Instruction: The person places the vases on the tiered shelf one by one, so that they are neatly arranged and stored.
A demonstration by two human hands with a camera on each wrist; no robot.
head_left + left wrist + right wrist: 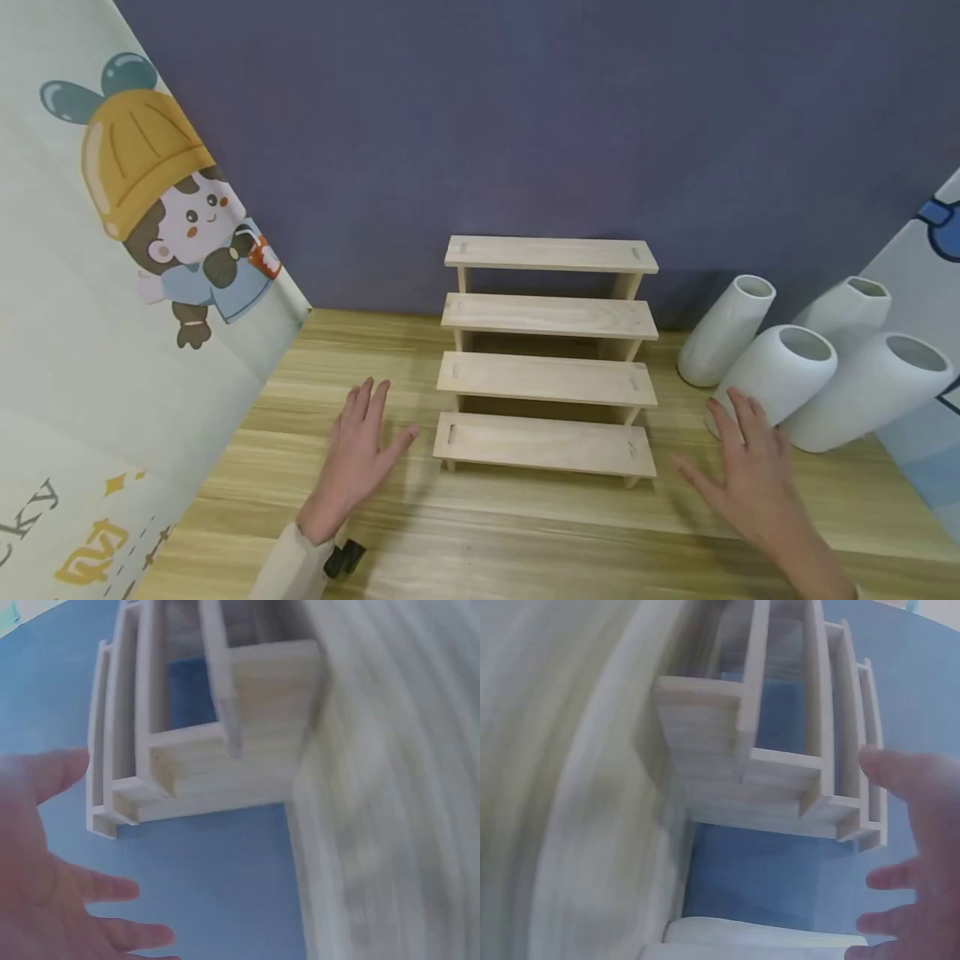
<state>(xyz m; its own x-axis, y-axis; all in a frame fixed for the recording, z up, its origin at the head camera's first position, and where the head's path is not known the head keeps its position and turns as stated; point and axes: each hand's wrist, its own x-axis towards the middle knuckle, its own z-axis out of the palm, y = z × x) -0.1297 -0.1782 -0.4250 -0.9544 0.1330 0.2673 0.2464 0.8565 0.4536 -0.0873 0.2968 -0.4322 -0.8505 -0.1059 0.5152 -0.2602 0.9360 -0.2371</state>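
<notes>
A pale wooden stepped rack [547, 375] with several shelves stands on the table against the dark back panel. To its left, my left hand [356, 458] is held with fingers extended and nothing in it. My right hand [753, 483] is spread on the other side, also holding nothing; in the head view its fingertips overlap the base of a round white vase [783, 375]. In the left wrist view the thumb of the left hand [45, 862] points toward the rack [217, 750]. The right wrist view shows the right hand [915, 855] beside the rack's other side.
Beside the round vase stand a slim white vase [723, 333], a faceted white vase [843, 312] and a tall white vase [870, 396]. A cartoon-printed panel [90, 375] borders the wood-grain table [480, 542] on the left. The dark panel [525, 125] rises behind.
</notes>
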